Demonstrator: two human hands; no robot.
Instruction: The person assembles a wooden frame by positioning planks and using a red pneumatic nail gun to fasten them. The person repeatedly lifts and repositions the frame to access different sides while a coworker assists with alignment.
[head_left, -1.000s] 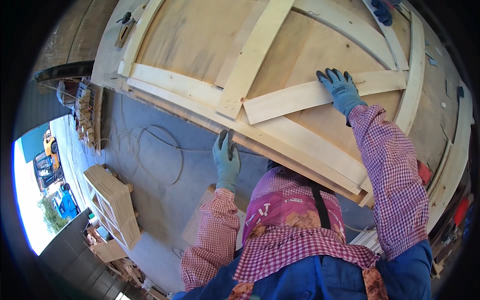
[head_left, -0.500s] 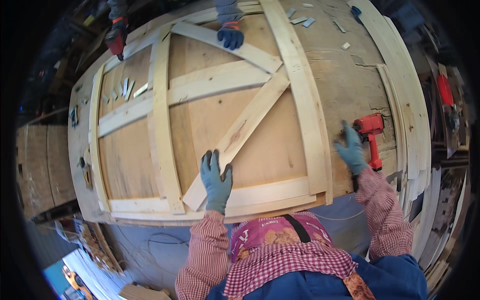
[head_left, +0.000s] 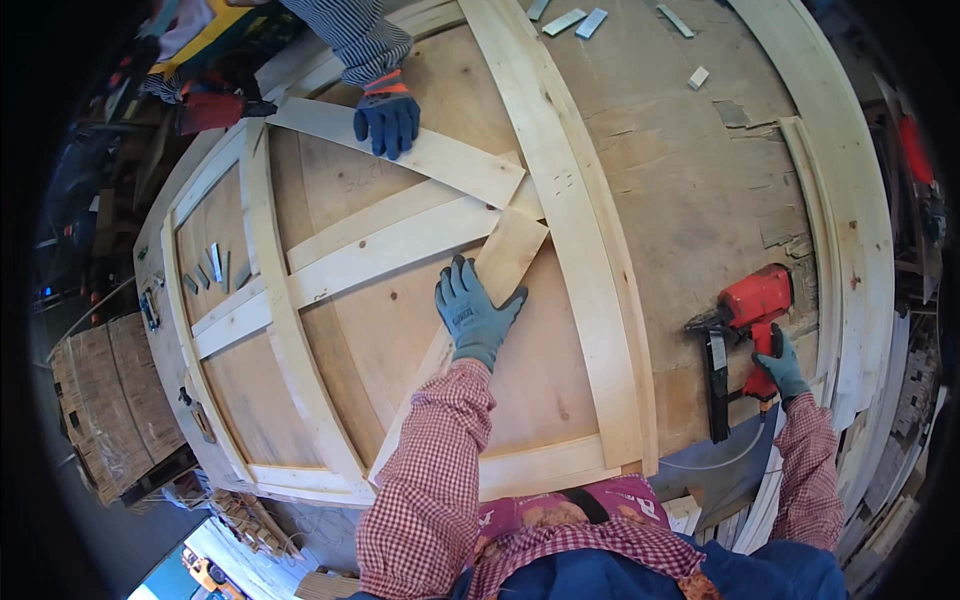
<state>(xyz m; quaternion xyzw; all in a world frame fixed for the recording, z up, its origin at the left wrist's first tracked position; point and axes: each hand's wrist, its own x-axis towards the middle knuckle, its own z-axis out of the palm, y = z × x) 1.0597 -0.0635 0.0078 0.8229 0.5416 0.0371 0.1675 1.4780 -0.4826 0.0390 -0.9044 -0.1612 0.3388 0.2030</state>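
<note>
My left hand (head_left: 475,312), in a blue-grey glove, lies with fingers spread on a diagonal wooden slat (head_left: 514,252). That slat's upper end meets a second diagonal slat (head_left: 440,158) beside a wide upright board (head_left: 545,160). Part of the lower slat is hidden under my forearm. On the right, my right hand (head_left: 783,366) is closed round the handle of a red nail gun (head_left: 757,297) with a black magazine. The nail gun is at the right side of the worn plywood tabletop (head_left: 690,190), its nose toward the left.
Across the panel, a co-worker's dark-blue gloved hand (head_left: 388,124) rests on the second slat. Their red power tool (head_left: 212,110) is at the upper left. Staple strips (head_left: 216,262) lie on the panel, with others at the top. Long boards (head_left: 850,220) line the right side.
My left hand has moved up along the diagonal slat. My right hand, open beside the nail gun before, now grips its handle. The co-worker's tool has shifted left in the view.
</note>
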